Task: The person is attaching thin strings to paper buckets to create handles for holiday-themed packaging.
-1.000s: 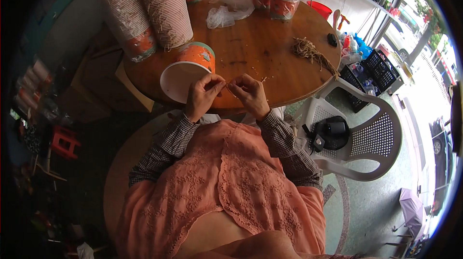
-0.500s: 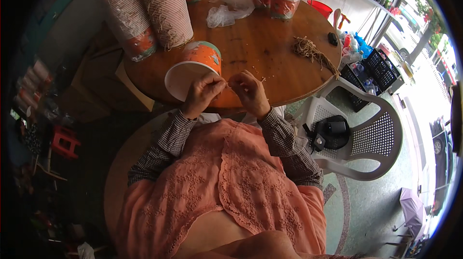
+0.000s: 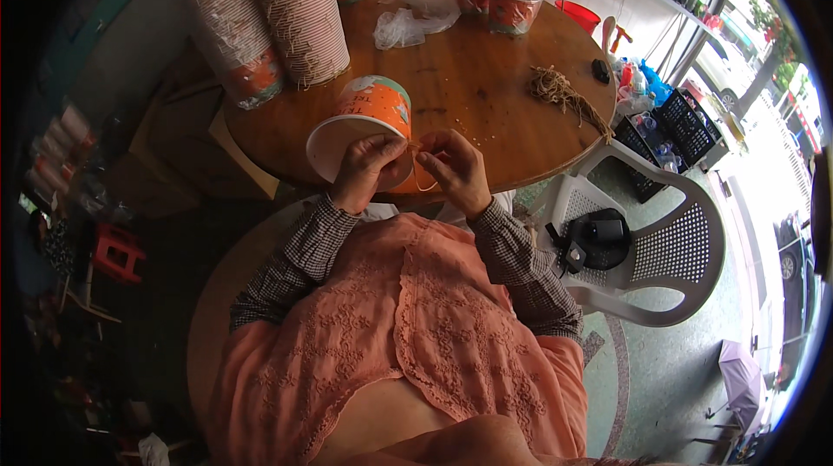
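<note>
A large orange paper bucket (image 3: 377,103) with a green band lies tilted on its side at the table's near edge, its white open mouth toward me. My left hand (image 3: 368,171) is closed at the right side of the rim, thumb and finger pinching there. Right beside it, my right hand (image 3: 456,169) pinches a thin piece of twine (image 3: 423,185) that hangs in a small loop between the two hands. The twine meets the bucket's rim near my left fingertips; the exact spot is hidden by the fingers.
On the wooden table (image 3: 486,110) stand tall stacks of paper buckets (image 3: 299,19), some in plastic wrap. A crumpled clear bag (image 3: 412,19) and a bundle of twine (image 3: 564,95) lie farther back. At the right are a plastic chair (image 3: 668,240) holding a black bag, and black crates (image 3: 685,127).
The bucket has shifted slightly right and turned, showing more of its printed side. Both hands have moved a little right with it, and a loop of twine now shows below my right fingers.
</note>
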The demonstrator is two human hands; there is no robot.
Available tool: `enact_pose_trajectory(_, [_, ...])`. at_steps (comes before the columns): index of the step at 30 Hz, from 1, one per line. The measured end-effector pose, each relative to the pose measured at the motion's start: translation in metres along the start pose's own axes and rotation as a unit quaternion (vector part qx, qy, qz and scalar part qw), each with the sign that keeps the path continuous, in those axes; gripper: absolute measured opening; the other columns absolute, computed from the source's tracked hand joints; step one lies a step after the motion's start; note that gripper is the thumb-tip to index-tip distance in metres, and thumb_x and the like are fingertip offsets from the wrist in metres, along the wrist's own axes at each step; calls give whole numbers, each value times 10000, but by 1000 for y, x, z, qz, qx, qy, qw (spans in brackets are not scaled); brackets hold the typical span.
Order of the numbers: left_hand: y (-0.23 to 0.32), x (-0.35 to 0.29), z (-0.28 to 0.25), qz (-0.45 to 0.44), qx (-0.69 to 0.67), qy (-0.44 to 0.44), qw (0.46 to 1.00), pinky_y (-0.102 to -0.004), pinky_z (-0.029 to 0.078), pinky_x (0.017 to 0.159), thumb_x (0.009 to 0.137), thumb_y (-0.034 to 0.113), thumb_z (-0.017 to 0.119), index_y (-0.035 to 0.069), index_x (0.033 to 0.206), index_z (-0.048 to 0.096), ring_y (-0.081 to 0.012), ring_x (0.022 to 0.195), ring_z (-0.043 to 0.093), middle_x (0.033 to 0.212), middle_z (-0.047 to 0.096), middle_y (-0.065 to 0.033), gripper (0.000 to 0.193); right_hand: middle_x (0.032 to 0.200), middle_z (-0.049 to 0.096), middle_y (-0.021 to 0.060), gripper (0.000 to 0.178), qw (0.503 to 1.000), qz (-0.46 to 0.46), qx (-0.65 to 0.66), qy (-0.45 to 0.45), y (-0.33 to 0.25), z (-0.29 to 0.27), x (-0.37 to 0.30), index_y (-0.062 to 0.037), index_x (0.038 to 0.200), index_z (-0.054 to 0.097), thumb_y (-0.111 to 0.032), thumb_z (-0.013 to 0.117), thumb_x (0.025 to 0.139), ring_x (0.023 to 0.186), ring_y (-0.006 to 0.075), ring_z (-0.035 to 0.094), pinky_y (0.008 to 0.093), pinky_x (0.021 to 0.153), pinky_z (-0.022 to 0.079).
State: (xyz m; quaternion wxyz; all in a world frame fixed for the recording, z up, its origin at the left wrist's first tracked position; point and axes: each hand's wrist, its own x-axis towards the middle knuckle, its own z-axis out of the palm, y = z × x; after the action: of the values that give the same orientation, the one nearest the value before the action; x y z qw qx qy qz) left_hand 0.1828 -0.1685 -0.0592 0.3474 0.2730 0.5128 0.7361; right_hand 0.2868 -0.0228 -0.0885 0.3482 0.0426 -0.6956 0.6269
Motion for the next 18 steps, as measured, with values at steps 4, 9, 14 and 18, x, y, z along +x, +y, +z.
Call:
enact_pose_trajectory(4, [-5, 0, 2, 42, 75, 11, 996, -155, 367, 548, 929, 233, 625, 16, 938, 662, -2, 621, 465, 725, 563, 61, 220, 911, 643, 64, 148, 989, -92, -118, 5, -15, 2, 3, -42, 974, 635, -79, 677, 838, 752, 171, 638, 288, 674, 524])
enact_pose_trajectory(9, [-2, -4, 7, 80, 128, -21, 988, -145, 352, 513, 946, 212, 601, -11, 957, 655, 4, 582, 451, 712, 556, 64, 229, 900, 638, 80, 101, 962, -113, -248, 10, -30, 0, 1, -36, 932, 643, -78, 657, 841, 747, 193, 644, 290, 634, 522])
enact_pose_trajectory(14, [-5, -5, 6, 155, 193, -33, 968, -154, 382, 537, 940, 133, 599, -24, 999, 633, 1, 609, 466, 739, 571, 50, 171, 872, 659, 72, 85, 974, -86, -204, 57, -17, -2, 2, -32, 924, 639, -102, 607, 887, 703, 155, 630, 267, 598, 509])
enact_pose_trajectory(18, [-9, -3, 4, 198, 244, -14, 949, -156, 414, 573, 939, 114, 594, -19, 1014, 631, -5, 649, 499, 786, 593, 37, 157, 816, 674, 75, 121, 992, 122, 1, 28, -11, -6, 1, -23, 944, 586, -138, 550, 944, 579, 89, 568, 236, 508, 466])
